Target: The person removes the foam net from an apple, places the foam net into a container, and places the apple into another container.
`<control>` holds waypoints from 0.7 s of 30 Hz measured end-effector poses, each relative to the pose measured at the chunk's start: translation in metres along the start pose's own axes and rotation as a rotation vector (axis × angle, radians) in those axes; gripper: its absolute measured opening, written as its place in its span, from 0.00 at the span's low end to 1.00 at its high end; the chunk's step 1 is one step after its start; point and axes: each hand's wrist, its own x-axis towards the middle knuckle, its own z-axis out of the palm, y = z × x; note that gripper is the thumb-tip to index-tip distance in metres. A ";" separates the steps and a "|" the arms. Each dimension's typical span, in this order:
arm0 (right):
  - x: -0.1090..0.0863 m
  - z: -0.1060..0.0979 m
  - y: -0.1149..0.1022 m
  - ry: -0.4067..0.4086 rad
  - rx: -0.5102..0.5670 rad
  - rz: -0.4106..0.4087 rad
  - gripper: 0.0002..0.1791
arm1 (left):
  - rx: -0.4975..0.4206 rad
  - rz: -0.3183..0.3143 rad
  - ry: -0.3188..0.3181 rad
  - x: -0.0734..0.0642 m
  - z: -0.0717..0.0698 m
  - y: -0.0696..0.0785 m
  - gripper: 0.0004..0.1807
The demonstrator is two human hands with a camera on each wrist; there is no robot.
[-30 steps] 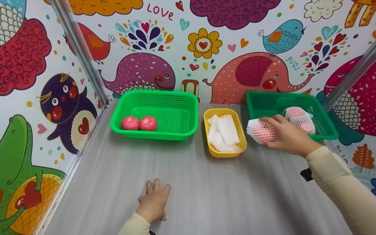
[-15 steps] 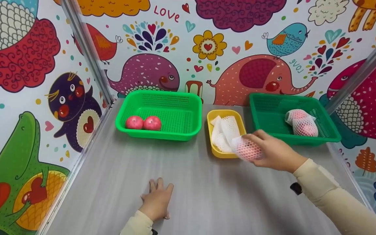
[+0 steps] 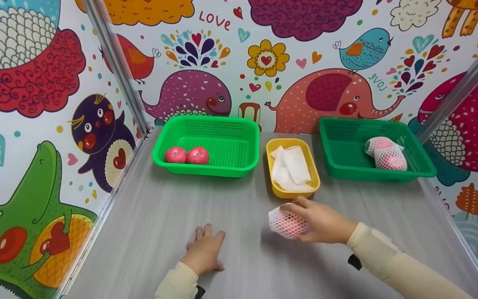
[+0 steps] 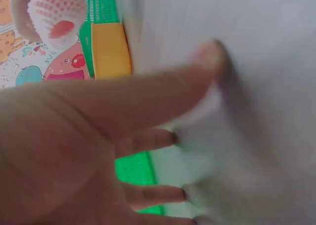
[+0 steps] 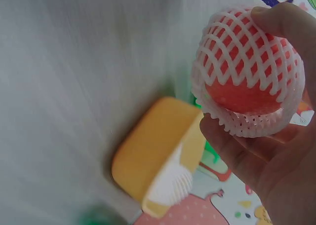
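- Your right hand (image 3: pixel 324 223) grasps a round red fruit in white foam netting (image 3: pixel 288 224) over the grey counter (image 3: pixel 147 224).
- Your left hand (image 3: pixel 205 252), released, rests at the fruit's eight o'clock, fingers spread.
- At twelve: yellow plastic tub (image 3: pixel 282 192), white nets (image 3: pixel 292 168).
- At two: dark-green plastic basket (image 3: pixel 349 153), two netted fruits (image 3: pixel 391 161).
- Near ten-thirty: bright-green plastic basket (image 3: pixel 230 151), two bare red fruits (image 3: pixel 198 156).

Cartoon-print wall (image 3: pixel 237 54) behind grey tabletop (image 3: pixel 160 216)

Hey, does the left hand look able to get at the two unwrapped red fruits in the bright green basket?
Probably yes: the left hand holds nothing, the bright green basket has an open top, and only tabletop shows between it and the two red fruits.
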 end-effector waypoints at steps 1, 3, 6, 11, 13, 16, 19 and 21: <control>0.001 0.005 -0.001 -0.004 0.012 0.010 0.46 | -0.016 0.023 0.014 0.002 -0.001 0.001 0.44; 0.003 0.014 -0.004 0.005 0.038 0.018 0.46 | -0.075 0.089 0.060 0.009 0.000 0.004 0.35; 0.006 0.028 -0.008 0.050 0.054 0.019 0.46 | -0.250 0.171 0.130 0.022 0.005 0.011 0.21; 0.010 0.052 -0.006 0.126 0.080 -0.007 0.46 | -0.579 0.198 0.177 0.041 0.019 0.025 0.12; 0.009 0.060 -0.003 0.142 0.090 -0.014 0.45 | -0.655 0.200 0.199 0.045 0.025 0.030 0.11; 0.006 0.068 0.000 0.148 0.102 -0.008 0.45 | -0.708 0.193 0.234 0.048 0.032 0.037 0.11; 0.004 0.072 0.002 0.148 0.103 0.008 0.44 | -0.780 0.186 0.227 0.051 0.036 0.043 0.13; 0.002 0.073 0.002 0.152 0.094 0.011 0.45 | -0.829 0.194 0.212 0.053 0.037 0.049 0.15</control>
